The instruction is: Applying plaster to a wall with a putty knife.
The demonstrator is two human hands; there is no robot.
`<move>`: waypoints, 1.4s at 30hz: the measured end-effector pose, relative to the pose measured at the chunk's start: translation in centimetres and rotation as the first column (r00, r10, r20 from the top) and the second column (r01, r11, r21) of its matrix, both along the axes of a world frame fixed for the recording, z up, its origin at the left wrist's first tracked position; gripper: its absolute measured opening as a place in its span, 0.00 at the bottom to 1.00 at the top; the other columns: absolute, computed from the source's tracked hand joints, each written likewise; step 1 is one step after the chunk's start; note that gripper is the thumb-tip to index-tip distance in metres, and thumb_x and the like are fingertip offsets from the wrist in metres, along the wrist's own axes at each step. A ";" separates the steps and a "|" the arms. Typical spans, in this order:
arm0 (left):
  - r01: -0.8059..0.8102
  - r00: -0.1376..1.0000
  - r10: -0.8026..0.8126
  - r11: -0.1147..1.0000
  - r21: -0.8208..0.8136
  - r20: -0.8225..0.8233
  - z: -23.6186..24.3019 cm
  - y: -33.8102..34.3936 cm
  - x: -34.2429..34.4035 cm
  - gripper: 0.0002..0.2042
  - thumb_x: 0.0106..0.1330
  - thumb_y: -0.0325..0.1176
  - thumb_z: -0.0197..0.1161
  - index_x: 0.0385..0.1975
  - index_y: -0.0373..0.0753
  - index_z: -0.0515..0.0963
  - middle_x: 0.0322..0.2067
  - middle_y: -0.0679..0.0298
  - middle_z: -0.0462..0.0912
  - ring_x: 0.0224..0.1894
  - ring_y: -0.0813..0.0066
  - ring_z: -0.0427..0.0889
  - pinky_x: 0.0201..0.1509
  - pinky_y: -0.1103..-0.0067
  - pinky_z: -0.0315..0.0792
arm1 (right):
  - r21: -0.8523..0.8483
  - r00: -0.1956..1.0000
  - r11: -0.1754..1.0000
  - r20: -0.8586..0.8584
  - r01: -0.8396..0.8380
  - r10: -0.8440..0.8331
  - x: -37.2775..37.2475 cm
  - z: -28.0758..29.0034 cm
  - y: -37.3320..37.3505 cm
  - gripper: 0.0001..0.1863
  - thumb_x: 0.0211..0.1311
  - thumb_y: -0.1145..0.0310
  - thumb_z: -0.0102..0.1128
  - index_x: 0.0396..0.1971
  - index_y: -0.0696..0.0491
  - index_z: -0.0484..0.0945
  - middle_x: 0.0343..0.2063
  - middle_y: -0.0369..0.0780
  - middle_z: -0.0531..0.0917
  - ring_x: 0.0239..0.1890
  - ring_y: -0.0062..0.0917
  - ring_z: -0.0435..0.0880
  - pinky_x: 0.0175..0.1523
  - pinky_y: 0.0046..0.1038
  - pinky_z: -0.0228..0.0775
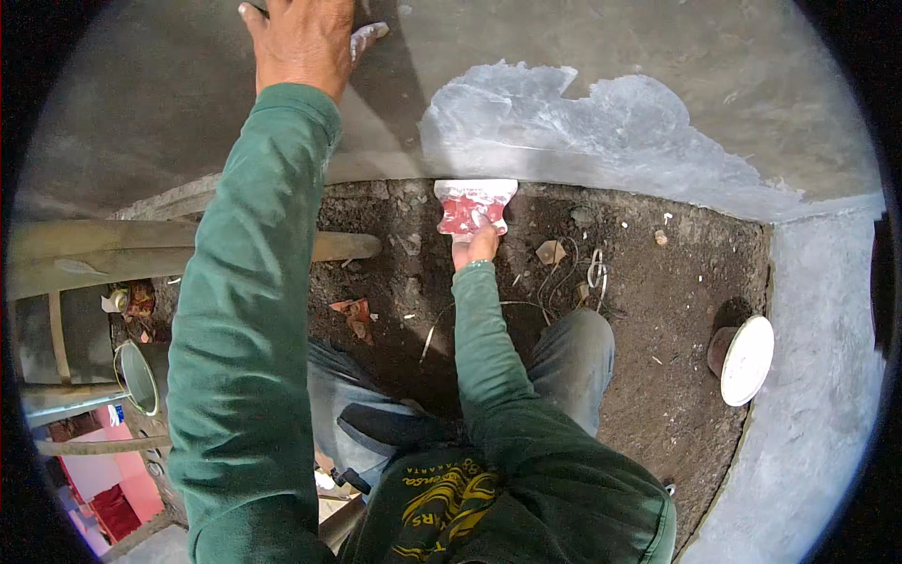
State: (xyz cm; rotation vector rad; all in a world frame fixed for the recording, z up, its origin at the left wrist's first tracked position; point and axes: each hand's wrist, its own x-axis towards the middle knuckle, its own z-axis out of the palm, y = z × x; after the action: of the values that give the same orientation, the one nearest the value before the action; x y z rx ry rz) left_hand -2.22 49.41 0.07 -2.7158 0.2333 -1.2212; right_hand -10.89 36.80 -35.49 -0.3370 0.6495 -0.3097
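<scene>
My right hand [476,244] grips a red putty knife [460,214] smeared with white. The broad white-coated edge of the putty knife lies along the foot of the grey wall [733,56], below a pale, wet-looking patch of putty [583,127]. Up at the top left, my left hand [305,47] rests against the wall with thumb and fingers spread; some fingertips run out of the picture. White smears mark its fingers. Nothing shows in that hand.
Dark soil [658,282] with stones and loose cord [597,273] lies underfoot. A round white-topped container [749,361] stands near the right wall [817,376]. Bamboo poles [103,246] reach in from the left, above a bucket [138,378].
</scene>
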 end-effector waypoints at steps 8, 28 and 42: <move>0.037 0.998 -0.040 0.998 -0.051 -0.058 0.6 0.0 -0.8 0.52 0.47 0.33 0.75 0.71 0.60 0.45 0.72 0.56 0.34 0.72 0.44 0.39 0.65 0.45 0.57 | 0.134 0.990 0.990 0.142 -0.047 0.028 2.4 5.3 2.6 0.15 0.60 0.73 0.51 0.48 0.56 0.73 0.46 0.40 0.80 0.49 0.33 0.79 0.58 0.39 0.69; -0.008 1.000 0.008 1.000 0.017 -0.014 0.7 0.2 -0.5 0.54 0.44 0.32 0.76 0.71 0.57 0.47 0.73 0.57 0.34 0.73 0.45 0.38 0.66 0.47 0.56 | -0.727 0.946 0.675 -0.116 0.126 -0.302 -2.7 10.6 -27.3 0.26 0.53 0.77 0.54 0.56 0.61 0.67 0.42 0.44 0.78 0.36 0.30 0.81 0.35 0.32 0.77; -0.055 0.998 0.056 0.997 0.048 -0.023 0.3 0.3 -0.2 0.54 0.45 0.34 0.76 0.71 0.58 0.45 0.72 0.56 0.33 0.73 0.45 0.38 0.67 0.48 0.56 | -0.549 0.955 0.817 -0.103 0.177 -0.276 2.3 8.9 -10.3 0.17 0.53 0.78 0.54 0.45 0.62 0.75 0.39 0.42 0.79 0.35 0.27 0.79 0.38 0.30 0.73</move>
State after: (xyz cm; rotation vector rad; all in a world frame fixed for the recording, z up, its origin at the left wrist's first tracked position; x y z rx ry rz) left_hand -2.44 49.72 0.32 -2.6795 0.1865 -1.1534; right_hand -8.59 26.55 -26.63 -0.8373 0.7776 -0.7046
